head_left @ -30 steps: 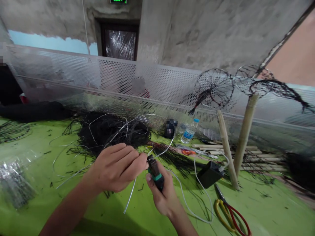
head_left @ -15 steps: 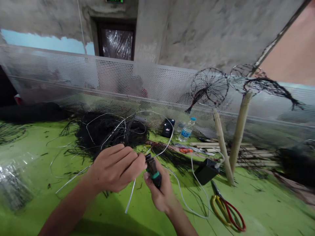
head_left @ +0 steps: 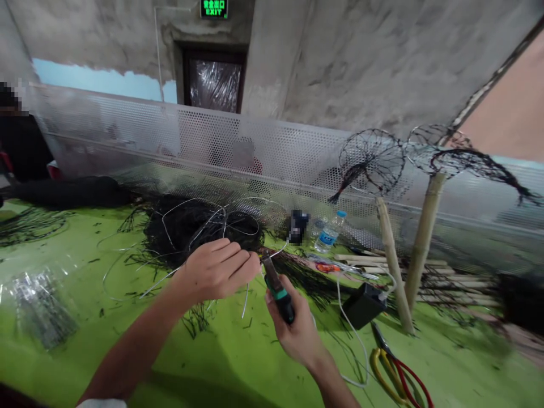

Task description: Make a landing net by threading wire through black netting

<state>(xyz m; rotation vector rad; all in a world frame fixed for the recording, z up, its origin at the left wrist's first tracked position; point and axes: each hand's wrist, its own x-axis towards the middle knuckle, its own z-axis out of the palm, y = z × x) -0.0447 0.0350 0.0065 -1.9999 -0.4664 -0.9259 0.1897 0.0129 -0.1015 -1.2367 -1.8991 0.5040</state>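
My left hand [head_left: 221,268] is closed in a pinch on a silvery wire [head_left: 245,301], whose short end hangs below the fingers. More of this wire loops behind, over a heap of black netting cord [head_left: 170,226]. In my right hand [head_left: 300,326] are pliers [head_left: 279,293] with a black and green handle. Their dark head points up and left, close to my left fingertips, where a bit of wire shows. Whether the jaws grip the wire I cannot tell.
Right of my hands lie a black box [head_left: 363,306] with a white cable and red-and-yellow scissors [head_left: 393,368]. Bamboo posts [head_left: 395,266] stand behind, near a water bottle [head_left: 328,233]. A plastic bag [head_left: 42,306] lies left. A person [head_left: 23,141] is at the far left.
The view has shifted, so the table things sit further right and the exit sign shows fully. The pliers have turned, now showing more of their length, and the hanging wire end looks shorter.
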